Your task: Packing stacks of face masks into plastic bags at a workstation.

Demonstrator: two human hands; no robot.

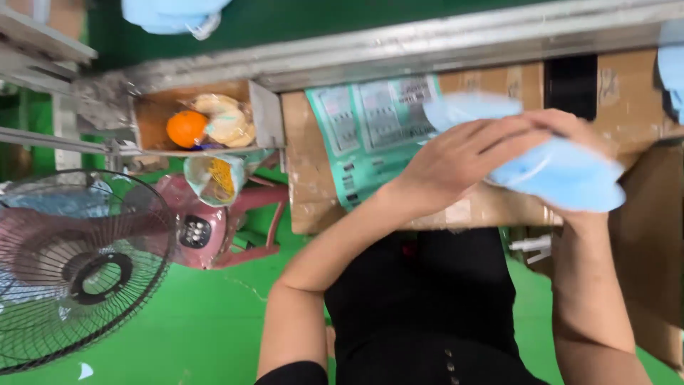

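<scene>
Head view: left hand (463, 160) and right hand (570, 132) both grasp soft light-blue fabric piece (563, 175) above cardboard-covered bench (313, 192); folding appears unfinished.

One head-worn camera looks steeply down, close on the cardboard-covered table (313, 185) and green floor (199, 321).

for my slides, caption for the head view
Both hands, left hand on top of right hand, hold a light-blue item over a cardboard-covered bench.
</scene>
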